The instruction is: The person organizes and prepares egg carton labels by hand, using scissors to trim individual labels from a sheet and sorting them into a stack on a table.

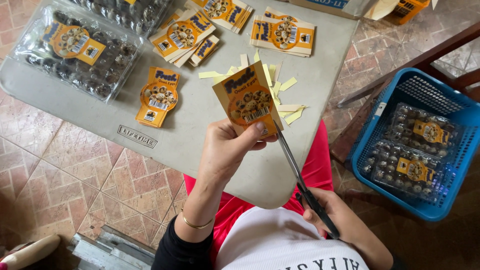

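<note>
A person seated at a grey folding table point(200, 130) holds a printed paper label point(247, 100) upright in the left hand point(227, 150), thumb pressed across its lower edge and the other fingers curled behind it, pinching the card above the table's near edge. The label is yellow-orange with dark blue lettering, a round picture of speckled quail eggs and a small barcode, and it tilts slightly to the right. The right hand point(332, 215) grips the dark handles of a pair of scissors point(300, 177), fingers closed through the loops; the blades look nearly closed and their tips meet the label's lower right corner. Thin yellow paper offcuts point(282, 97) lie scattered on the table just behind the label. 1 trimmed label point(157, 96) lies flat to the left, and stacks of uncut labels point(282, 32) sit farther back. A clear plastic egg carton point(80, 50) of quail eggs rests at the table's far left. To the right, a blue plastic basket point(415, 145) holds 2 more labelled cartons.
</note>
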